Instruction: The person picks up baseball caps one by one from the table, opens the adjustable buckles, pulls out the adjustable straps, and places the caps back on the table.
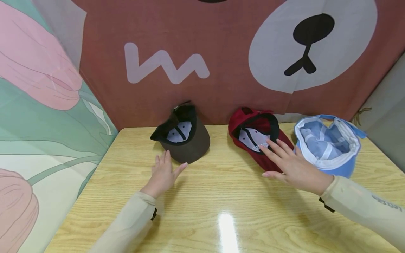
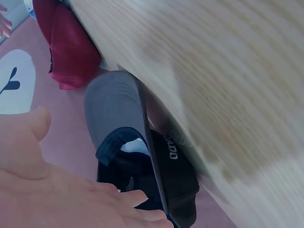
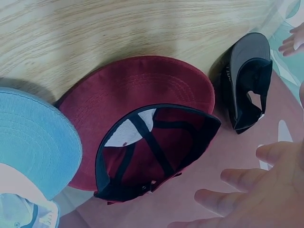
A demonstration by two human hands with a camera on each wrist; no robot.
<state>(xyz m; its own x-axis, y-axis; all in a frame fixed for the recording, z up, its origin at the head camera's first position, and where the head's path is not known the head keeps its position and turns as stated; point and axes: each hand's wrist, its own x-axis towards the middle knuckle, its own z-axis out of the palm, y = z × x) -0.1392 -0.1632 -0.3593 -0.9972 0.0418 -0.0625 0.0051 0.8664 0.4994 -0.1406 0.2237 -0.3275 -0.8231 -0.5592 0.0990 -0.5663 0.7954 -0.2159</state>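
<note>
Three baseball caps lie upturned on the table, insides showing. On the left is a black cap with a dark grey brim [image 1: 194, 147]; white lettering shows on its side in the left wrist view. A dark red cap [image 1: 235, 123] with a black inner band lies right of the middle. Beside it, a light blue cap [image 1: 343, 170] with a white inner band sits at the right. My left hand [image 1: 162, 175] is just in front of the black cap, fingers spread and holding nothing. My right hand [image 1: 295, 168], fingers extended, overlaps the red cap's brim in the head view and holds nothing.
The wooden table [image 1: 190, 207] ends at a brown cloth backdrop [image 1: 221, 91] with a bear face, close behind the caps. A floral cloth [image 1: 57, 133] hangs along the left side, and a grey surface [image 1: 387, 112] borders the right.
</note>
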